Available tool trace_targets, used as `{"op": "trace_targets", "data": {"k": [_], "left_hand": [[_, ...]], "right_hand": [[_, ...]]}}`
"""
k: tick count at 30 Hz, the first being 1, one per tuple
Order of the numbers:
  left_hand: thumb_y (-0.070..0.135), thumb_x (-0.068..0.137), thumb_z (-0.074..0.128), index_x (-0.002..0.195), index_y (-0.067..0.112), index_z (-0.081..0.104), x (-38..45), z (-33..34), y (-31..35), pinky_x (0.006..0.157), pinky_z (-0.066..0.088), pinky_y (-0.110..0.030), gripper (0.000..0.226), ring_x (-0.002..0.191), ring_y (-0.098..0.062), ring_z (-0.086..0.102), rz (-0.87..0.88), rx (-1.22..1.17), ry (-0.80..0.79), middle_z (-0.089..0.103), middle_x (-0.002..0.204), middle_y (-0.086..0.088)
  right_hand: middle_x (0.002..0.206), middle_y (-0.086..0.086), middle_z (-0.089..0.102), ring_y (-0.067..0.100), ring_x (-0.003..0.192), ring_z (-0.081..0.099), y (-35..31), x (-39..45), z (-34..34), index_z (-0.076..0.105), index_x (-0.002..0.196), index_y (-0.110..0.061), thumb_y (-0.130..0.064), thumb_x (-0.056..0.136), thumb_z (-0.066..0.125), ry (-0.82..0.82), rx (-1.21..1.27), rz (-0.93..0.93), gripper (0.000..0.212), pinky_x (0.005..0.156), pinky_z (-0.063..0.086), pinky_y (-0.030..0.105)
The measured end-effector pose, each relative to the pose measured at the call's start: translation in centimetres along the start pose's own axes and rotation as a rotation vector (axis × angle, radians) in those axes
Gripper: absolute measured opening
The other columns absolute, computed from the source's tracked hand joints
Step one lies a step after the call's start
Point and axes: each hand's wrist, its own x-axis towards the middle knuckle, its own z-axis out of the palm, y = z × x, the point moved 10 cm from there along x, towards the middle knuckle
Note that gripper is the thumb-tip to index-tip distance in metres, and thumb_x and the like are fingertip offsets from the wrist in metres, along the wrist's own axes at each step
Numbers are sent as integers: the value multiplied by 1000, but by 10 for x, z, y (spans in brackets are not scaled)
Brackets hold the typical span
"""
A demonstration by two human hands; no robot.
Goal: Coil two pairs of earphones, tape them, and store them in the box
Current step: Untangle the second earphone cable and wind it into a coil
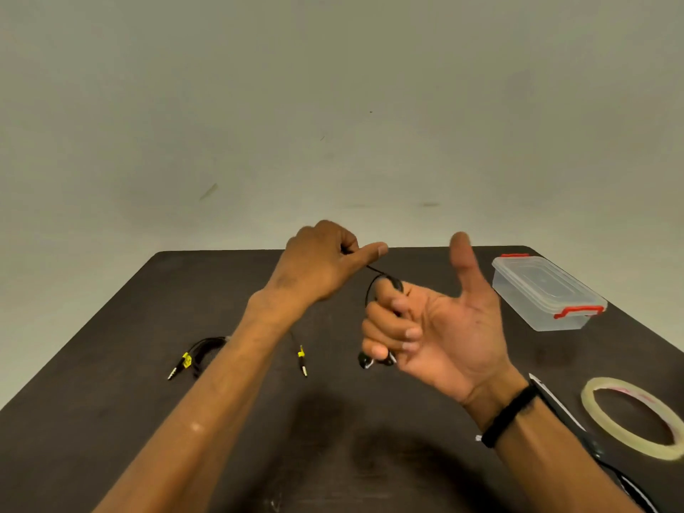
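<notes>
Right hand (436,327): your fingers are curling round first earphone cord (374,286), earbuds dangling below, thumb sticking up.
Left hand (318,264): you are pinching cord, holding it taut, up-left of right fingers; nearer for next wrap.
Plug end (302,362): trailing under left wrist.
Second earphones (201,351): lying on table (111,364), far left.
Box (547,290): sitting closed, right.
</notes>
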Motion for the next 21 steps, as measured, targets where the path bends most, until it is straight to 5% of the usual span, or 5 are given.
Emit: {"op": "trace_targets", "data": {"k": [7,12,17,21], "left_hand": [[58,103,48,58,17,52,-25,82,-36,55,34,-31,61,52,-20,47,-205,196,-524,49,54,0],[51,107,42,66,21,59,-47,103,-20,57,37,-29,53,53,-18,45,-195,312,-802,48,59,-1],[48,109,40,71,21,58,-50,81,5,50,34,-26,50,47,-15,37,-142,259,-848,44,58,2],[50,106,47,73,21,63,-32,33,29,47,32,-26,47,48,-14,35,0,120,-626,41,55,6]], "right_hand": [[83,10,51,25,73,48,-53,-24,-59,51,90,-13,-88,82,54,381,111,-456,76,95,49,42],[96,15,69,30,90,67,-69,-47,-92,58,99,-11,-87,81,55,647,39,-594,78,110,50,49],[89,17,65,28,82,62,-61,-41,-92,57,98,-11,-85,89,44,715,-236,-485,76,91,49,45],[85,21,59,29,76,56,-35,-23,-82,56,95,-9,-85,91,35,638,-435,-257,80,87,44,47]]}}
